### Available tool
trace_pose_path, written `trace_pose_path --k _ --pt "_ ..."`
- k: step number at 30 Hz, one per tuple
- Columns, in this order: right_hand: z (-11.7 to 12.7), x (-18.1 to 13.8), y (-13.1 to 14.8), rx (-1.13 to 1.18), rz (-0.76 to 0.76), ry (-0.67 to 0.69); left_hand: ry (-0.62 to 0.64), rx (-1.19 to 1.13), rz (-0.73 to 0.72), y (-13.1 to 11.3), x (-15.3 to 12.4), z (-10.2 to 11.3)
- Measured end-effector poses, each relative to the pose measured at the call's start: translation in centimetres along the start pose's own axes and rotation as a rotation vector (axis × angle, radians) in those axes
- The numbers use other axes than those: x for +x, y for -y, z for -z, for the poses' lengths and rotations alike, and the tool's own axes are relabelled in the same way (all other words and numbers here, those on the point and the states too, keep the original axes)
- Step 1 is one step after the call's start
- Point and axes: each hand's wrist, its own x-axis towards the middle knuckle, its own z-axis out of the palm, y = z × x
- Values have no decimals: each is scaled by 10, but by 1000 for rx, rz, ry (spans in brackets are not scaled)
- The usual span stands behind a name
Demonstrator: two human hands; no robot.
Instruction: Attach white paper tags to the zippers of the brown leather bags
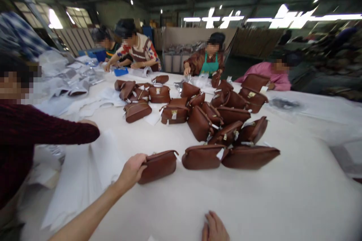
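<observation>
The right hand (215, 228) is cut off by the lower edge, over the white surface (268, 203); whether its grip is spread or pressed together cannot be told. Farther in, a brown bag (160, 167), left of two front bags (201, 158), is pinched at its left end by the left hand (135, 171). Beyond, more bags (174, 111) are crowded together, partly hidden by one another. The farthest co-workers (209, 64) are blurred.

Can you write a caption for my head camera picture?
Left hand gripping a brown bag, with more brown bags across the white table.
</observation>
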Motion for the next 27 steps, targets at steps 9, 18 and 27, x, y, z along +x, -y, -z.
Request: trace_pose_path --k 9,18,27 --pt "-17 -45 1 -193 328 114 279 -158 -27 -12 -45 19" --pt "-43 -99 104 -189 527 668 120 3 243 -40 -121 8" --pt "-39 -82 98 -271 437 789 613 -37 325 -72 -219 -69"
